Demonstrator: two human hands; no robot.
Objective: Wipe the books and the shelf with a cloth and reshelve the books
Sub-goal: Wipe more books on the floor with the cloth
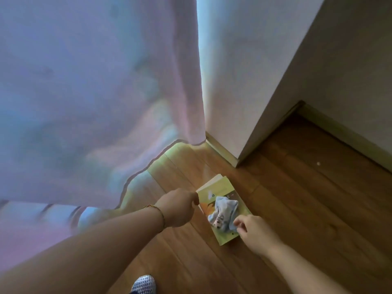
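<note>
- Where the pale pink curtain (95,92) hangs, it fills the upper left of the frame and most of the left half, its wavy hem meeting the floor left of centre.
- The wooden floor (286,198) spreads over the lower right, bounded by a white wall (233,71) with a baseboard at upper centre and a second wall face at upper right.
- The left forearm crosses from the lower left corner toward lower centre, a thin bracelet (158,211) at the wrist.
- The book (228,234), yellow-green, lies flat on the floor at lower centre, between the two hands.
- The cloth (224,211), light blue and crumpled, rests on the book's cover.
- The left hand (180,205) is at the book's left edge, fingers curled; whether its grip closes on the book I cannot tell.
- The right hand (257,232) is at the book's lower right corner, thumb and fingertips pinching the cloth's near edge, a narrow grip.
- A shoe toe (144,284) shows at the bottom edge.
</note>
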